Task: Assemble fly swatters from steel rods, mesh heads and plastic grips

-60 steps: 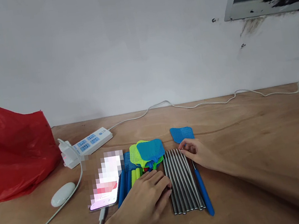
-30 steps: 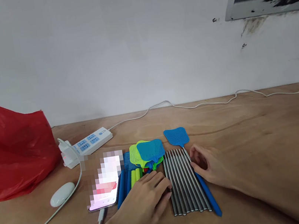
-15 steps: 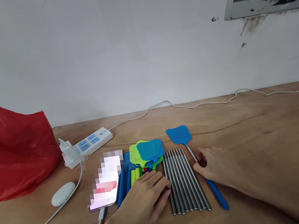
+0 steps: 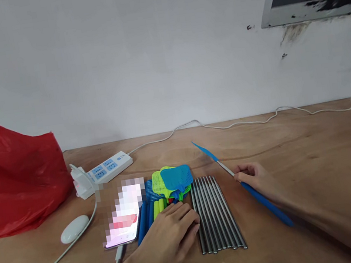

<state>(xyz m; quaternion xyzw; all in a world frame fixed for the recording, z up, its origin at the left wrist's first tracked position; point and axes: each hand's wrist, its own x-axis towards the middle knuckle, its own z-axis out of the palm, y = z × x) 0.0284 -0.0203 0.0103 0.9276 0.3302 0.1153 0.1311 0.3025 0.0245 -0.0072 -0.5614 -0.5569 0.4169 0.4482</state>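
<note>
My right hand (image 4: 251, 178) is closed on a blue fly swatter (image 4: 265, 202), gripping its metal shaft close to the blue handle. The swatter's head is turned edge-on and points away to the upper left. My left hand (image 4: 172, 233) lies relaxed on the table with its fingers loosely bent, beside a row of metal rods (image 4: 212, 214). Its fingertips are at the leftmost rod; whether they touch it I cannot tell. Beyond it lie stacked blue and yellow-green swatter heads (image 4: 176, 178). Blue and yellow-green handles (image 4: 150, 212) lie partly hidden behind the left hand.
Left of the handles, a lit phone (image 4: 126, 213) is plugged into a white cable. Farther left are a white oval device (image 4: 74, 229), a power strip (image 4: 110, 167) and a red plastic bag (image 4: 21, 181). A thin cord (image 4: 236, 122) runs along the wall.
My right hand has lifted the blue fly swatter and turned it, so its head went from face-up to edge-on. The handle end swung right. My left hand stays in place.
</note>
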